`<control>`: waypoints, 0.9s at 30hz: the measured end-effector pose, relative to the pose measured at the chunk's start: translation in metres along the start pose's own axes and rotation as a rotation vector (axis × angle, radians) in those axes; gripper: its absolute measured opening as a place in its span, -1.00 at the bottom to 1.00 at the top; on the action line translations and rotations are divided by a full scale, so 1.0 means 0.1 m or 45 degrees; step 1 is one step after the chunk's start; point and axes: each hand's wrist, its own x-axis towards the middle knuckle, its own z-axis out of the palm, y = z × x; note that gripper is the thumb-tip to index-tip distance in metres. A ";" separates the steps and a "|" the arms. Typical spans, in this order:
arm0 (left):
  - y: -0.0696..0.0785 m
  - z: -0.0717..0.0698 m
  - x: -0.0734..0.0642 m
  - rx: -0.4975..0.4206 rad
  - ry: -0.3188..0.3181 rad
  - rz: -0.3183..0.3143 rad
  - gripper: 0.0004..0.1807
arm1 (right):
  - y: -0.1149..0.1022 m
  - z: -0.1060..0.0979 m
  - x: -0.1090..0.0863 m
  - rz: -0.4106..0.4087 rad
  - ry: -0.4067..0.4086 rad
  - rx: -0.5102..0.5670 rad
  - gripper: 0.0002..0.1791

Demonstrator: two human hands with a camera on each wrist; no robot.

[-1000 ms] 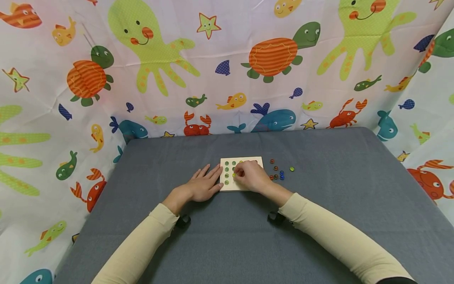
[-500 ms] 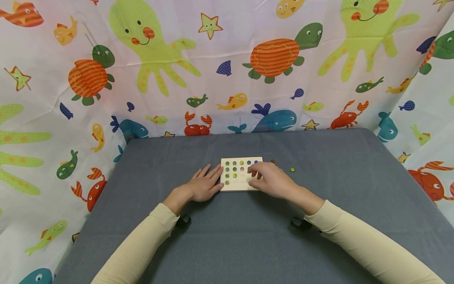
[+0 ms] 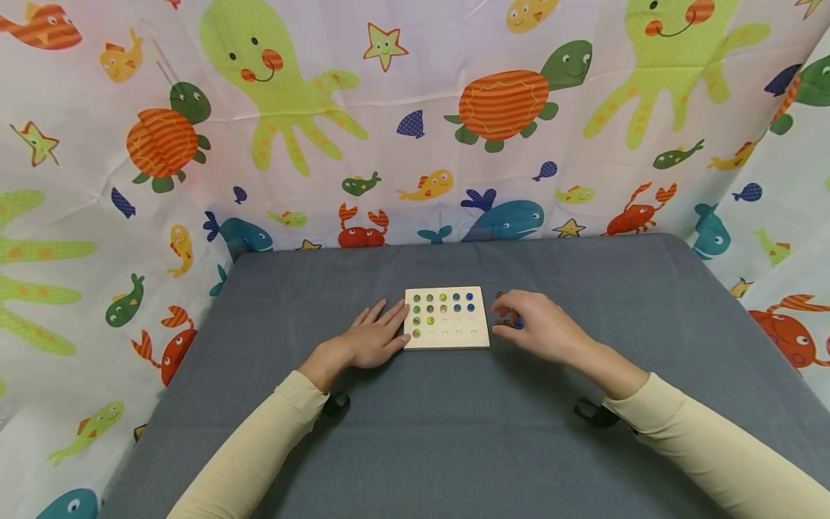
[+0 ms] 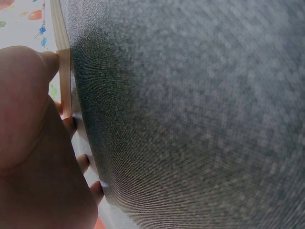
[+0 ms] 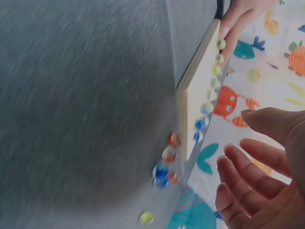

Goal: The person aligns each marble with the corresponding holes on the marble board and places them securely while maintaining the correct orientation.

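Note:
A pale wooden board (image 3: 476, 342) with rows of round hollows lies on the table. Green marbles (image 3: 416, 310) fill its left column, and blue marbles (image 3: 470, 297) sit at its upper right. My left hand (image 3: 371, 340) rests flat, its fingers spread, with thumb and fingertips touching the board's left edge. Just right of the board, my right hand (image 3: 541, 324) hovers over loose marbles, thumb and fingers apart and nothing between them. Blue marbles (image 5: 161, 175), reddish-brown marbles (image 5: 175, 140) and a yellow-green marble (image 5: 146, 218) show in the right wrist view; from the head, the hand hides most of them.
Grey cloth covers the table (image 3: 415, 447). A curtain (image 3: 415, 86) printed with sea animals hangs behind it and along the sides. Black straps (image 3: 595, 414) show beneath both wrists.
My right hand has left the yellow-green marble in the board's second column and moved right, off the board, to the loose marbles. Its fingers have spread. The left hand stays in place.

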 end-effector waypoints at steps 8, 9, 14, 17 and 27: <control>-0.09 0.10 0.07 -0.003 -0.012 -0.016 -0.24 | 0.23 -0.13 -0.07 0.077 0.010 -0.079 -0.71; -0.08 0.08 0.06 -0.005 -0.010 -0.010 -0.24 | 0.27 -0.14 -0.07 0.082 0.011 -0.087 -0.70; -0.04 0.02 0.03 -0.009 -0.009 -0.007 -0.24 | 0.42 -0.17 -0.07 0.107 0.017 -0.105 -0.66; -0.05 0.03 0.04 -0.023 -0.005 -0.002 -0.24 | 0.50 -0.17 -0.07 0.127 0.021 -0.094 -0.65; -0.08 0.06 0.06 -0.021 -0.012 -0.003 -0.24 | 0.72 -0.15 -0.07 0.147 0.025 -0.056 -0.64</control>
